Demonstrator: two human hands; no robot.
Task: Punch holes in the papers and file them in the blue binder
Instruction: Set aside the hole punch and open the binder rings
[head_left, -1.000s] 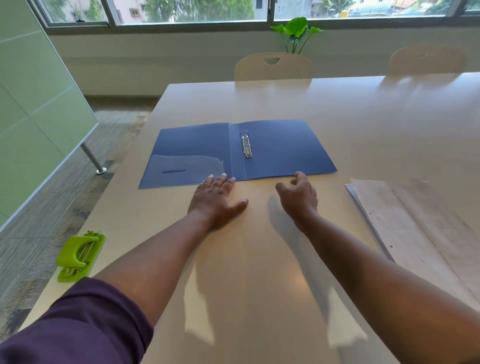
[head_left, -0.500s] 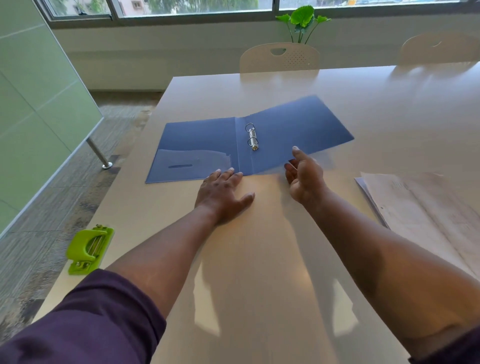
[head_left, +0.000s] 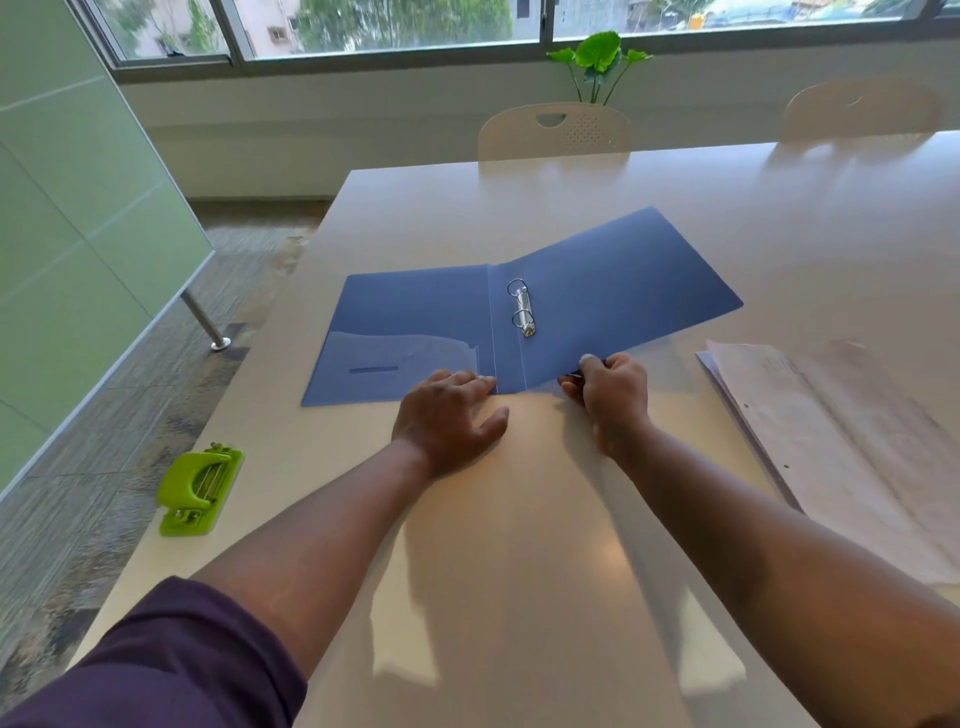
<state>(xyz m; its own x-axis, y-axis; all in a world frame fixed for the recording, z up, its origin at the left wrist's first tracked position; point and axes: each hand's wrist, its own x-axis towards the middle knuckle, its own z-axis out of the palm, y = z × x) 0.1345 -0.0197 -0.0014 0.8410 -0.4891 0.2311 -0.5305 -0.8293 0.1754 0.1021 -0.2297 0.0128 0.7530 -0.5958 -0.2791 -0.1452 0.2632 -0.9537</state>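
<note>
A green hole punch (head_left: 199, 491) sits at the left edge of the pale surface (head_left: 519, 597). The blue binder (head_left: 415, 322) lies open farther in, metal rings (head_left: 521, 307) upright at the spine. The left hand (head_left: 447, 418) lies flat, fingers spread, its grip empty, fingertips touching the binder's near edge. The right hand (head_left: 613, 397) has its grip pinched on the binder's right cover, which is lifted off the surface. The papers (head_left: 841, 447) lie stacked at the right.
</note>
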